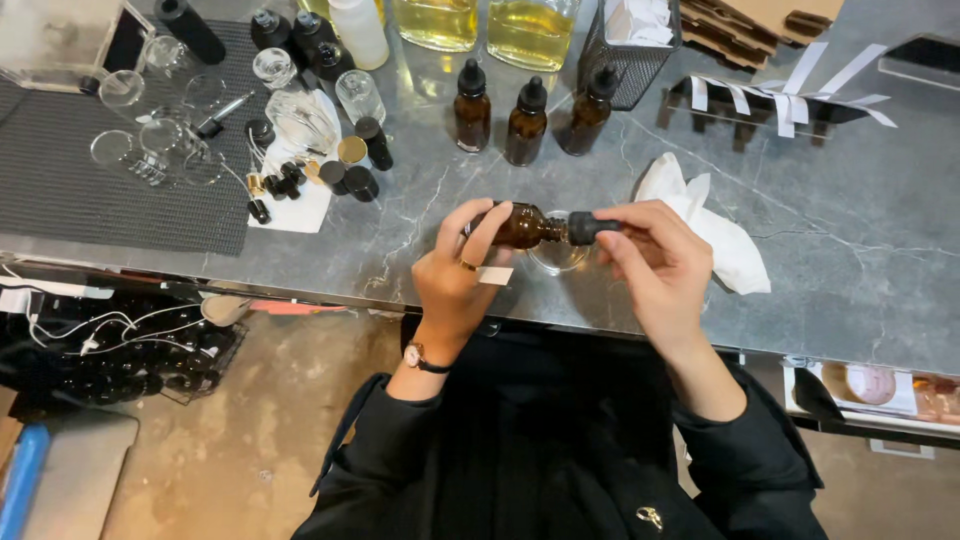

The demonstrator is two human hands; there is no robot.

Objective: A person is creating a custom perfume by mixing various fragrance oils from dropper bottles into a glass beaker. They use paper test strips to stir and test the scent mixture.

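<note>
The amber-brown glass bottle [522, 226] at frame centre carries a black dropper cap [592, 227], matching the three amber bottles [528, 122] with black tops in the upper centre. The countertop [860, 220] is dark grey stone with thin white veining, and bears a white crumpled tissue [712, 228] right of centre, a black ribbed mat [70, 190] at upper left and pale yellow liquid in clear jars [530, 30] at the top edge. The sleeves [560, 450] at lower centre are black; a gold ring [467, 265] shows at centre.
</note>
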